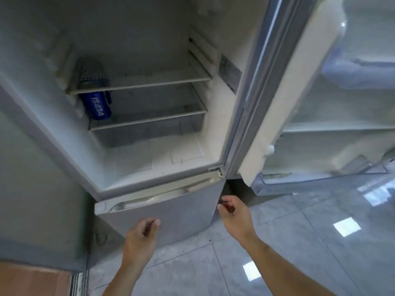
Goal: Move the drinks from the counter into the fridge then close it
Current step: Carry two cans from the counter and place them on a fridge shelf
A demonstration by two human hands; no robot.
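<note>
The fridge [132, 178] stands open, its door [320, 103] swung wide to the right, showing a matte white plastic lining. A blue Pepsi bottle [97, 105] stands upright at the left end of the lower glass shelf [162, 118]; its top part shows dimly through the upper glass shelf [154, 79]. Below sits a clear, ribbed plastic drawer [149, 133]. Under the open compartment, a smooth grey lower door [177, 210] with a long recessed handle is closed. The left hand [140, 233] hangs before that door, fingers loosely curled, holding nothing. The right hand [232, 212] is near the door's right edge, fingers loosely bent and empty. The floor [299, 242] is glossy grey tile with bright reflections.
</note>
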